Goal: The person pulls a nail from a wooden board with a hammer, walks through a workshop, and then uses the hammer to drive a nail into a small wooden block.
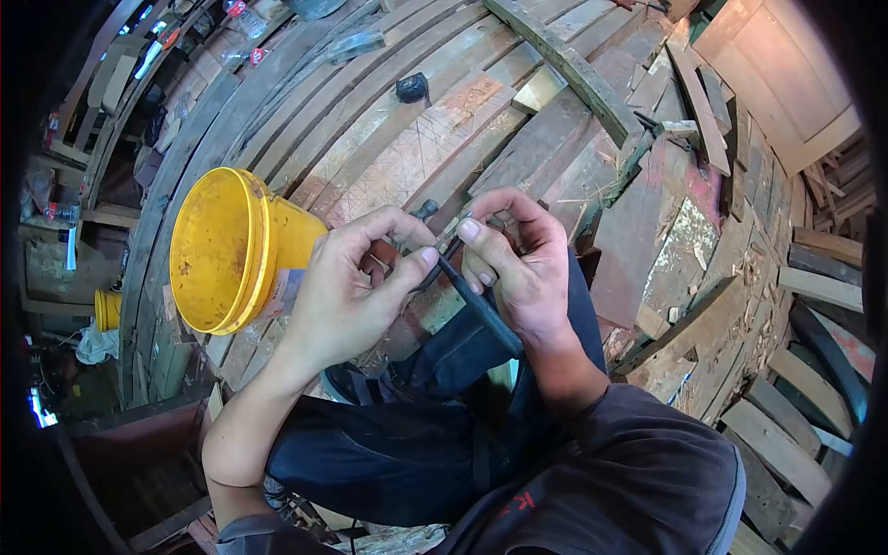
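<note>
In front of my bent legs, my left hand (356,268) is closed, its thumb pressed against the end of a long tool with a dark handle (483,310). The handle slants down to the right, under my right hand; its kind is not clear. My right hand (518,259) is pinched, thumb against index finger, close to my left fingertips. A thin dark piece shows between the two hands, too small to name. Just beyond them lies a short dark cylindrical end (425,210), partly hidden.
A yellow bucket (273,245) lies on its side to the left, mouth facing left. Curved planks (370,120) form the floor, with a black object (413,88) on them. A thick beam (564,69) lies beyond. Loose boards (777,435) are piled on the right.
</note>
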A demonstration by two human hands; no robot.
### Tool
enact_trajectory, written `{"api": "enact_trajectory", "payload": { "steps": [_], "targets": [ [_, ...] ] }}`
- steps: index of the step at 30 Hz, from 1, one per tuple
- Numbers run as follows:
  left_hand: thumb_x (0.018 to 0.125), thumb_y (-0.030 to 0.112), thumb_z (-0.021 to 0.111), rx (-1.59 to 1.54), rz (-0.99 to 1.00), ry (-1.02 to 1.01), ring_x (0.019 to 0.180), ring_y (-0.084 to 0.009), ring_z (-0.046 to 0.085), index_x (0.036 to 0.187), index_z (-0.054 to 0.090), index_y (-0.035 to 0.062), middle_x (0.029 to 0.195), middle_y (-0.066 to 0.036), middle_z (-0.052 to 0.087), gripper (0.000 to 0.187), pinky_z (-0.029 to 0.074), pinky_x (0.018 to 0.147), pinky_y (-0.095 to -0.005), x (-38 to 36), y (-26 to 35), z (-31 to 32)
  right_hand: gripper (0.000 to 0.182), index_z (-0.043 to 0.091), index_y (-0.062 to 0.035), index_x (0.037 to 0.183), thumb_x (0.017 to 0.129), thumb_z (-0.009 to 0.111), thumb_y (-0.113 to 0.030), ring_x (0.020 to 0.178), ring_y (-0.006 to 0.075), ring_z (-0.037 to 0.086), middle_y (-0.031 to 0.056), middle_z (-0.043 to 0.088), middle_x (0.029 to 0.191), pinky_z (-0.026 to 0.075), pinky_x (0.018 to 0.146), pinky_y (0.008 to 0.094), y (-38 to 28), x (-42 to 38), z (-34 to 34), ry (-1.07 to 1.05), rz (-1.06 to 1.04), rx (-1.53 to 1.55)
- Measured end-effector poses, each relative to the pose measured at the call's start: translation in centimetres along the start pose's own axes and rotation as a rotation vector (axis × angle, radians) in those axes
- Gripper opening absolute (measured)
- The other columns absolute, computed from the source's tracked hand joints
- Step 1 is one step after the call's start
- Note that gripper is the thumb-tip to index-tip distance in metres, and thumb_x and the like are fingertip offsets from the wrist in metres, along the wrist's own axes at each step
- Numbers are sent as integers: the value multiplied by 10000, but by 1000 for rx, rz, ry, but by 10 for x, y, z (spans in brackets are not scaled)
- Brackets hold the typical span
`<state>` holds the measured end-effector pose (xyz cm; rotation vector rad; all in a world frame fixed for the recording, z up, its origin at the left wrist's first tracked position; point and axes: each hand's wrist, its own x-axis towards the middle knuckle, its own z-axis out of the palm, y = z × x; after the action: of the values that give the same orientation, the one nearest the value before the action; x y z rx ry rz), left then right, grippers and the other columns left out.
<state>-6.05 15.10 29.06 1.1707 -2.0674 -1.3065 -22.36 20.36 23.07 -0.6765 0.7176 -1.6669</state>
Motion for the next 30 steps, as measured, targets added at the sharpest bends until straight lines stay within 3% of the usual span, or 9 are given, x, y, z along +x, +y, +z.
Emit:
{"api": "enact_trajectory", "payload": {
  "steps": [11,17,20,26,30],
  "targets": [
    [840,92,671,-65,23,45,543,-7,418,888,654,42,710,35,594,71,323,486,-197,-1,2,2,110,567,19,993,894,612,20,517,19,459,-5,536,726,366,447,188,0,0,0,-10,-13,-15],
    [827,114,693,5,14,45,537,-9,418,883,654,44,718,41,598,97,318,473,-199,2,-2,-1,86,556,31,990,905,570,26,499,54,395,26,521,766,370,432,225,1,2,2,2,-7,-25],
    [850,98,682,40,-38,27,627,-8,479,905,632,55,774,51,587,86,377,577,-186,2,0,-4,92,554,33,999,910,570,16,497,52,394,25,518,756,368,430,223,3,2,2,-2,-19,-34],
    [821,91,684,144,109,122,570,-29,484,842,643,51,727,22,578,60,368,517,-210,7,-8,-5,107,556,30,1013,909,576,12,493,52,397,16,521,754,368,425,222,14,7,1,-10,-3,-73],
    [783,125,684,256,183,161,548,-98,532,808,643,30,674,-42,591,106,416,513,-250,27,-36,-16,179,578,-13,1046,886,647,-54,546,36,483,-24,543,730,379,462,193,35,20,-7,39,65,-215]
  ]
}}
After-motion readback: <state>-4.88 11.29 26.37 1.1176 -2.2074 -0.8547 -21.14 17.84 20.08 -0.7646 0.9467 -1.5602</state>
